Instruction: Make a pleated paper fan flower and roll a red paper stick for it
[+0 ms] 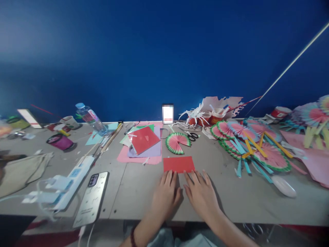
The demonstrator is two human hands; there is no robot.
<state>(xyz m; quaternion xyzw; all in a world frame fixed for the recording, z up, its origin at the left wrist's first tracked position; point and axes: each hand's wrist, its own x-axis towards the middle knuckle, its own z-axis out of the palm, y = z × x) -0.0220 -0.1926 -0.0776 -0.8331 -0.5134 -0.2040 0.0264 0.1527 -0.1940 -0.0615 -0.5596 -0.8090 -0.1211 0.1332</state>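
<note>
A flat red sheet of paper [179,164] lies on the grey table straight in front of me. My left hand [166,192] rests on its near left edge, fingers stretched out. On the near right edge lie the spread fingers of my right hand [202,192]. Neither hand grips anything; the fingertips cover part of the paper's near edge. Just beyond the paper sits a pleated pink and green paper fan [177,142], partly opened into a round. Black-handled scissors [193,136] lie to its right.
Coloured paper sheets [145,140] are stacked left of the fan. Further left are a water bottle [92,118], a power strip [74,181] and a phone [92,197]. Finished paper fans [269,156] and a white computer mouse [283,186] lie right. A lit phone [168,114] leans on the blue wall.
</note>
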